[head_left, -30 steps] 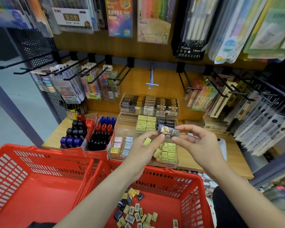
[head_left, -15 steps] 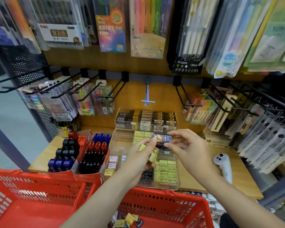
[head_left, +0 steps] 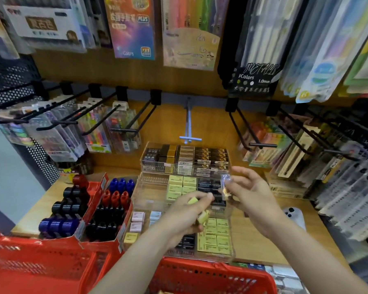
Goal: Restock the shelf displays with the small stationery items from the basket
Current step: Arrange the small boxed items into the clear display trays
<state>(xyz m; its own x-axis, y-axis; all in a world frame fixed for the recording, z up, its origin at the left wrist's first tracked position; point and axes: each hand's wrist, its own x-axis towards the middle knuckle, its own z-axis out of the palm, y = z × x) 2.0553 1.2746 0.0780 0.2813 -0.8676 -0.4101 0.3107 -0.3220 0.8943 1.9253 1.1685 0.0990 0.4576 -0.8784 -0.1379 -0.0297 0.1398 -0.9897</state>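
Head view: right hand point(head_left: 255, 200) pinches a small dark eraser point(head_left: 226, 186) in a glossy wrapper, held at the tips of its fingers point(head_left: 241, 169) and thumb, the block tilted so its long axis runs roughly up-down and slightly leaning (blurred, print unreadable). It hangs just above the middle tier of the clear acrylic organizer point(head_left: 149, 187), with the dark-eraser slot point(head_left: 209, 184) directly under and a touch left of the fingertips. That is the relation to watch: the slot's items lie flat with long axes running left-right, so the held block looks like it needs turning toward level before it drops in. Right hand is clearly the nearer one to that slot.

Left hand point(head_left: 185, 215) is lower and nearer the person, fingers curled around a couple of yellow erasers point(head_left: 202, 217), one poking out at the fingertips, another at the heel of the palm. Matching yellow rows point(head_left: 182, 185) sit just beyond its fingertips, and more lie below its wrist in the front tier.

Red basket point(head_left: 217, 270) rim is beneath both forearms, its contents mostly out of frame. Marker boxes point(head_left: 106, 211) stand well left of the left hand on the shelf point(head_left: 253, 247). A white controller-like device point(head_left: 295, 215) lies right of the right wrist, apart from it.
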